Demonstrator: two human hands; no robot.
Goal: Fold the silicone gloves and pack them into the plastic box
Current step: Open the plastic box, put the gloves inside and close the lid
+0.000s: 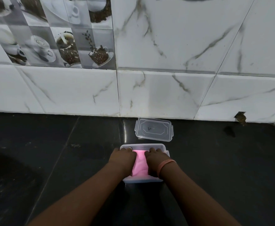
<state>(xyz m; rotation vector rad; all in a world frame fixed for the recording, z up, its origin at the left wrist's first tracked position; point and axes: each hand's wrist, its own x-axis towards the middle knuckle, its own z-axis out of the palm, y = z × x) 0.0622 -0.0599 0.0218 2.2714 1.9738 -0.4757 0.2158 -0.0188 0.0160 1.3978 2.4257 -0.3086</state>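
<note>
A clear plastic box (143, 145) stands on the black counter in front of me. Inside it lies the folded pink silicone gloves (140, 163), showing as a bright strip between my hands. My left hand (123, 157) lies flat on the left part of the gloves, fingers reaching to the far rim. My right hand (156, 159), with a pink band on its wrist, presses flat on the right part. Both hands hide most of the box's inside.
The box's clear lid (154, 129) lies flat just beyond the box, close to the marble-tiled wall (166, 93). The black counter (60, 152) spreads to both sides. A small broken hole (241, 117) shows in the wall's base at right.
</note>
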